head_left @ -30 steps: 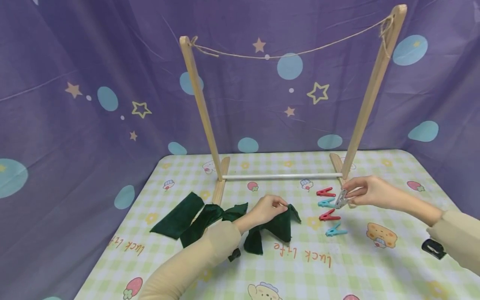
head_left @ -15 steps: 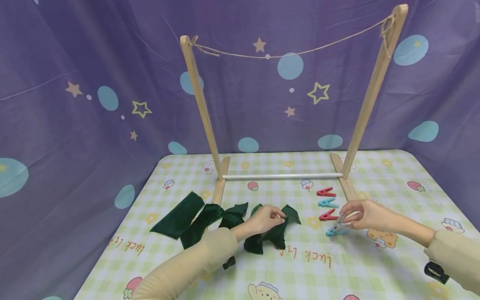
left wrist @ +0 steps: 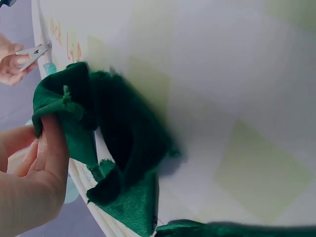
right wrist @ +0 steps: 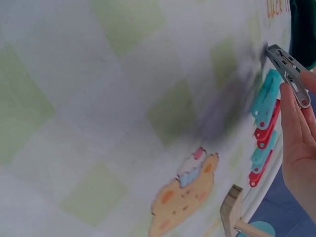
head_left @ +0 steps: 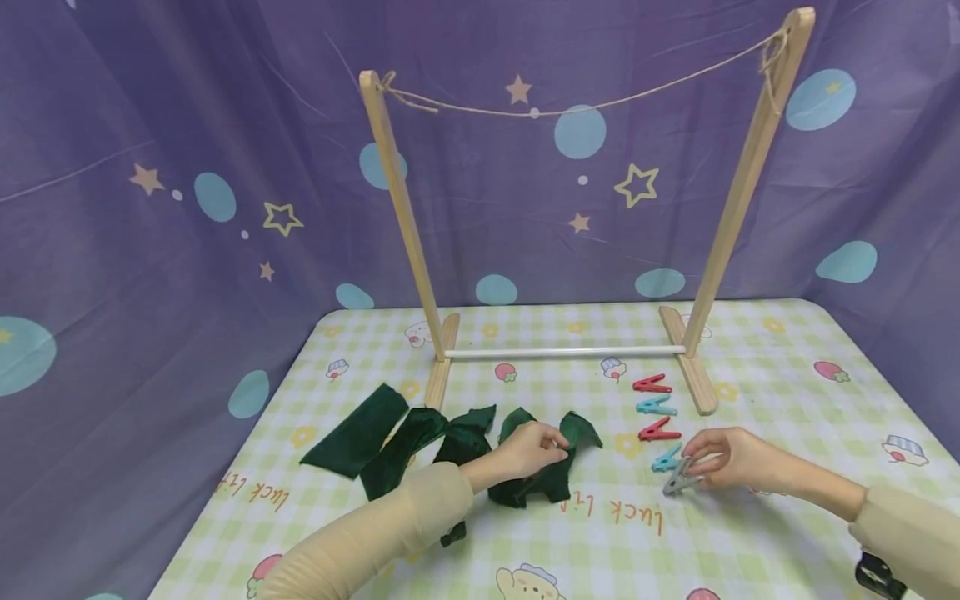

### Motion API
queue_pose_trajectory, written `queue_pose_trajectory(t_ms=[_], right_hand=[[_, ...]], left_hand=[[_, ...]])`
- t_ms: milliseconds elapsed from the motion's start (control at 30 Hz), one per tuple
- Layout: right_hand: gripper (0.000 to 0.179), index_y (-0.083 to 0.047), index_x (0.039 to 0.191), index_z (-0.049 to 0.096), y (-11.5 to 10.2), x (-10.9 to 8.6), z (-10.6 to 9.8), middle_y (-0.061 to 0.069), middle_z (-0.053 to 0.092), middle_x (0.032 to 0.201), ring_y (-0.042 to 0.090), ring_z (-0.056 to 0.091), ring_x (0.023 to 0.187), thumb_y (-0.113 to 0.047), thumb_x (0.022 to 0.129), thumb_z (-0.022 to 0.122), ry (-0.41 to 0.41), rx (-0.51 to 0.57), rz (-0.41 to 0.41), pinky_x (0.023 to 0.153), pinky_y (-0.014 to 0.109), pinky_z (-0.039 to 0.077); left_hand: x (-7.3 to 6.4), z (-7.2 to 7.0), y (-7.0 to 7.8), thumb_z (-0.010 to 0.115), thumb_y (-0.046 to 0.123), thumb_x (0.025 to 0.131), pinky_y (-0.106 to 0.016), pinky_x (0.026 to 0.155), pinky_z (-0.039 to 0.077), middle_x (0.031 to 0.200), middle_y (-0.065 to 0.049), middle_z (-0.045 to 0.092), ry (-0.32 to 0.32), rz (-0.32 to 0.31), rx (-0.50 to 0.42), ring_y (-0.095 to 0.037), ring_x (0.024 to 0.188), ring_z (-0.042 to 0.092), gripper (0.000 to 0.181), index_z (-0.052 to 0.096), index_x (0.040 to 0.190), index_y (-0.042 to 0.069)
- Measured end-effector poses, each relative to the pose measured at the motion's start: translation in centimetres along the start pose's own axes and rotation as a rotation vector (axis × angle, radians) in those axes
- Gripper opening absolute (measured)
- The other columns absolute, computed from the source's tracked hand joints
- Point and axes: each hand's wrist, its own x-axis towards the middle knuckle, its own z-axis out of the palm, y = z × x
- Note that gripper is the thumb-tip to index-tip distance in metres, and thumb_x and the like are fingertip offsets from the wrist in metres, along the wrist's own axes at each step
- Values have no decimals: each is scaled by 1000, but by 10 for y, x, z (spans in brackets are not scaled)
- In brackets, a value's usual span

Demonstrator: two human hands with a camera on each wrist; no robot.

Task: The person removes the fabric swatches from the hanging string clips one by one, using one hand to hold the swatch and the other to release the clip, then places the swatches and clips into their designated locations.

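My left hand (head_left: 528, 450) pinches the rightmost of several dark green cloth pieces, a crumpled one (head_left: 551, 483). In the left wrist view that cloth (left wrist: 131, 123) droops in folds from the fingertips, close over the table. A grey clothespin (head_left: 679, 477) is between the thumb and fingers of my right hand (head_left: 735, 457), its tip low over the tablecloth. Just behind it lies a blue clothespin (head_left: 666, 459). From the right wrist, the grey clothespin (right wrist: 289, 71) appears tilted beside the row of clothespins.
Beyond the blue clothespin lie a red one (head_left: 658, 430), another blue one (head_left: 656, 406) and another red one (head_left: 652, 384). Flat green cloth (head_left: 356, 432) lies at the left. A wooden frame (head_left: 405, 217) with a sagging string (head_left: 525, 114) stands behind on the checked tablecloth (head_left: 810, 433).
My right hand has brought the grey clothespin down and nearer, from beside the middle of the row to its near end. My left hand has moved slightly nearer, and its cloth has slumped lower.
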Motion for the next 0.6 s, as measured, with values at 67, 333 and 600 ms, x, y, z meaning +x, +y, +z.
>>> queue_pose_trajectory(t_ms=[67,333,600], right_hand=[[40,26,102,37,2,0,1,9,59,100,14,62,90,8,76,60,11,22,14,72,28,51],[41,26,102,36,12,-3,1,16,58,100,15,62,90,8,75,60,14,14,7,70,27,51],[34,18,100,47,12,-5,7,30,57,96,10,63,85,4,74,64,74,-203,49,66,27,51]], left_hand=[[0,1,-1,59,9,84,-19,45,38,60,1,54,-7,-6,2,-7,40,40,15,65,96,2],[-3,6,-6,60,8,83,-19,46,41,60,0,56,-14,-15,9,-7,38,42,13,66,94,2],[-5,10,-8,59,6,83,-18,47,43,64,-2,59,-21,-12,11,-7,39,44,14,65,94,0]])
